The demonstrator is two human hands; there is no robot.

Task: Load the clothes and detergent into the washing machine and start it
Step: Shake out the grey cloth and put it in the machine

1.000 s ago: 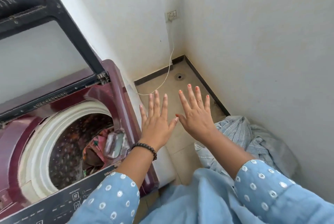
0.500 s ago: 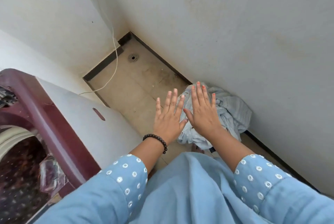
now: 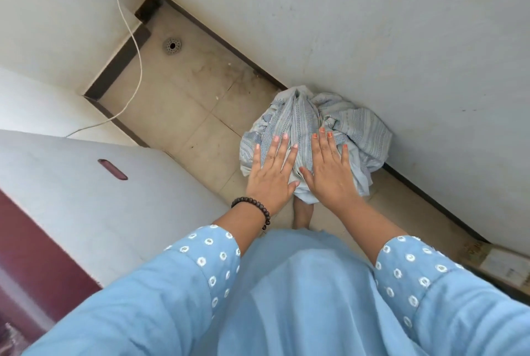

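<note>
head view | left hand (image 3: 271,176), right hand (image 3: 329,173): held flat side by side, fingers straight, grasping nothing | striped clothes (image 3: 312,129): heaped on tiled floor (image 3: 183,114) against wall, under hands | washing machine (image 3: 86,200): at left

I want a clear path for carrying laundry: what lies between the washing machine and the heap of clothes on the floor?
In the head view, only bare tiled floor separates the washing machine from the clothes heap.
</note>
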